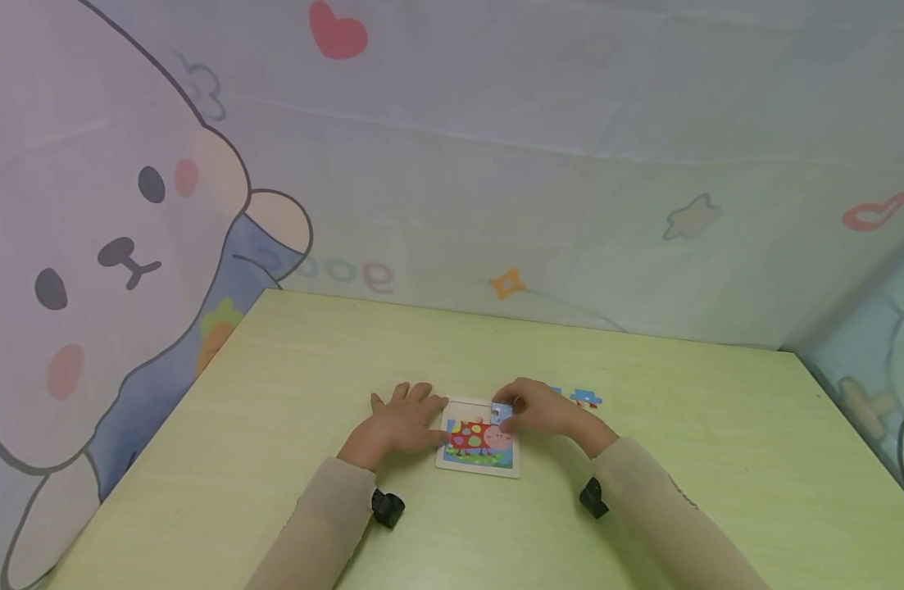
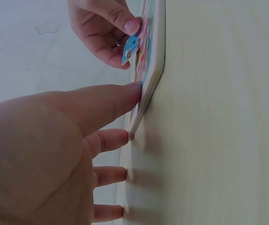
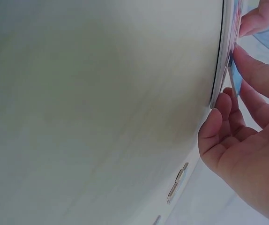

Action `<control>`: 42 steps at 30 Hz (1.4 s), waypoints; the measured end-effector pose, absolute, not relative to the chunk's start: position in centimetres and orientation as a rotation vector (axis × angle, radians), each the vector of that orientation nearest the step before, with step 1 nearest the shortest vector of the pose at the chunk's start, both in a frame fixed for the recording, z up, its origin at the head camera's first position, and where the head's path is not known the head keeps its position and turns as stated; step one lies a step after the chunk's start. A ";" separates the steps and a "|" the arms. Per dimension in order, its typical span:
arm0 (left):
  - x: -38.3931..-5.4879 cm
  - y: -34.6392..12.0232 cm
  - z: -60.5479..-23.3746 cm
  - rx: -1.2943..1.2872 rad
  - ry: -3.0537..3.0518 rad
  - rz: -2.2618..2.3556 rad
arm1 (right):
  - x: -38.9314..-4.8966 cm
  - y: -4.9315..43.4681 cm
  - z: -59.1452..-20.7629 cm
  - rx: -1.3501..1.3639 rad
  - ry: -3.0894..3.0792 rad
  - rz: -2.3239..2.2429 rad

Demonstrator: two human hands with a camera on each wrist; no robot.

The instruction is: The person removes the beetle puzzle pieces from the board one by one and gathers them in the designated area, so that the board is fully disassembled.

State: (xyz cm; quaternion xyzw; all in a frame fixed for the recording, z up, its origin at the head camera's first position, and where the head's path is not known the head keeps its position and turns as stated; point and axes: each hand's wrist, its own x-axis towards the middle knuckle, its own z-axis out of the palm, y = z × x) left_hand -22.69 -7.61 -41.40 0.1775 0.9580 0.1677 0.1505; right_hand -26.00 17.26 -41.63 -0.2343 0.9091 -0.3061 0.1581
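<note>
A small square jigsaw puzzle in a pale wooden frame point(image 1: 477, 471) lies flat on the table, partly filled with a red, spotted, pink-faced animal picture. My left hand point(image 1: 403, 422) lies at its left side with fingers spread, the thumb resting on the frame's edge and fingertips on the table. At the upper right corner of the puzzle, my right hand point(image 1: 543, 410) pinches a blue puzzle piece point(image 2: 130, 46) between thumb and fingers. The piece is tilted up from the board in the left wrist view. A bare strip shows along the upper part of the frame.
Loose blue puzzle pieces point(image 1: 587, 398) lie just right of my right hand, one partly hidden behind it. The pale yellow-green table point(image 1: 688, 451) reaches back to a printed cloth backdrop point(image 1: 452, 164). A black wrist device point(image 1: 388, 508) sits by the left sleeve.
</note>
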 end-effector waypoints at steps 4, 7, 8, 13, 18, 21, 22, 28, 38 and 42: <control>-22.6 -7.6 -41.4 0.509 2.751 0.487 | -26.0 17.4 -41.6 -0.698 2.593 -0.882; -22.6 -7.6 -41.4 0.508 2.750 0.487 | -26.1 17.5 -41.5 -0.723 2.592 -0.879; -22.6 -7.6 -41.3 0.508 2.749 0.487 | -26.1 17.5 -41.5 -0.726 2.591 -0.880; -22.6 -7.6 -41.2 0.506 2.747 0.484 | -26.2 17.7 -41.5 -0.718 2.591 -0.890; -22.5 -7.5 -41.1 0.508 2.747 0.489 | -26.1 17.9 -41.3 -0.736 2.585 -0.928; -22.4 -7.5 -41.0 0.509 2.747 0.491 | -26.0 18.0 -41.2 -0.737 2.601 -0.945; -22.4 -7.6 -41.0 0.511 2.749 0.491 | -26.0 18.1 -41.1 -0.736 2.608 -0.950; -22.5 -7.6 -41.1 0.516 2.750 0.479 | -25.9 19.3 -40.4 -0.706 2.619 -0.986; -22.8 -7.8 -41.5 0.529 2.747 0.512 | -26.2 23.6 -39.4 -0.582 2.629 -1.069; -22.8 -7.9 -41.4 0.528 2.734 0.533 | -26.1 25.5 -39.0 -0.509 2.603 -1.126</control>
